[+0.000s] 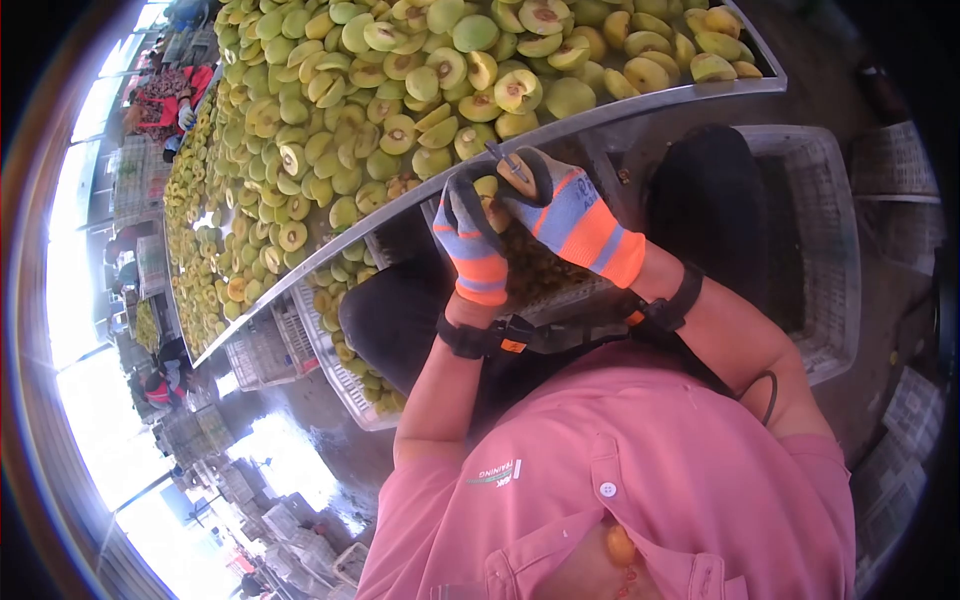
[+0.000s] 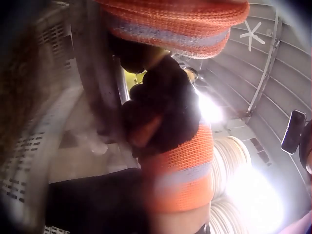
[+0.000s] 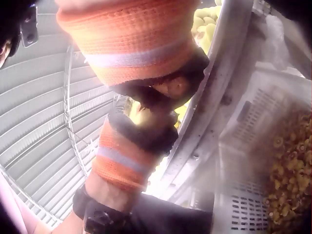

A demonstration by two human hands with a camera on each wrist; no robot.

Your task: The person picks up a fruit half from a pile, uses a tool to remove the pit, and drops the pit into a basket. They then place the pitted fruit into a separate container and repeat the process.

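Note:
Both hands meet at the near metal edge of a sloping tray (image 1: 545, 133) heaped with cut green plums (image 1: 400, 135). My left hand (image 1: 470, 245), in a grey and orange glove with dark fingers, grips a yellow-green plum (image 1: 487, 188); pale flesh of this plum (image 3: 141, 116) shows between the fingers in the right wrist view. Gloved alike, my right hand (image 1: 578, 218) holds a small tool with a wooden handle (image 1: 517, 174), its thin metal end sticking out past the fingers. The fingers of both hands nearly touch, and they hide much of the plum.
Below the hands stands a white crate (image 3: 243, 195) of small brownish pieces. Another crate of plums (image 1: 350, 365) is by the left knee, and a pale crate (image 1: 840, 250) stands at the right. Farther left, a person in red (image 1: 165, 105) is at the tray.

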